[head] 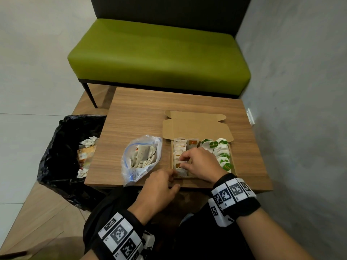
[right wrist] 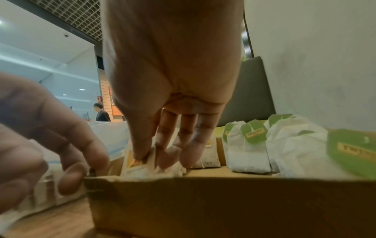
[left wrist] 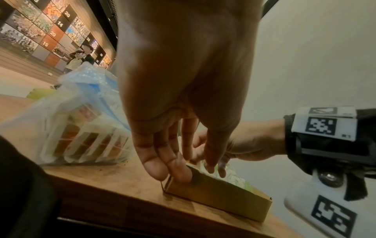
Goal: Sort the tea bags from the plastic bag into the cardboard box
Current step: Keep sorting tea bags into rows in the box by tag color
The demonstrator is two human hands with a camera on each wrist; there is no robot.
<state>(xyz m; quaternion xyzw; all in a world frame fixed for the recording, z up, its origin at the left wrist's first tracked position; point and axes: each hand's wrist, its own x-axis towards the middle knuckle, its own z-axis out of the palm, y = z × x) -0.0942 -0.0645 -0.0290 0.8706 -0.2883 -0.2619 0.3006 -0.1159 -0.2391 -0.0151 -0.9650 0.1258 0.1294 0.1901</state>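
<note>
An open cardboard box (head: 195,128) lies on the wooden table (head: 142,113). Its left column holds orange-tagged tea bags and its right side holds green-tagged tea bags (head: 223,154). My right hand (head: 183,163) reaches into the left column, where thumb and fingers pinch an orange-tagged tea bag (right wrist: 134,164). My left hand (head: 173,177) grips the box's near-left corner (left wrist: 219,196), with fingertips (left wrist: 179,173) on the outer wall. Left of the box, a clear plastic bag (head: 140,158) still holds several tea bags.
A bin lined with a black bag (head: 62,151) stands left of the table with rubbish in it. A green bench (head: 159,57) sits behind the table, and a grey wall (head: 300,109) runs close along the right. People stand far off in the wrist views.
</note>
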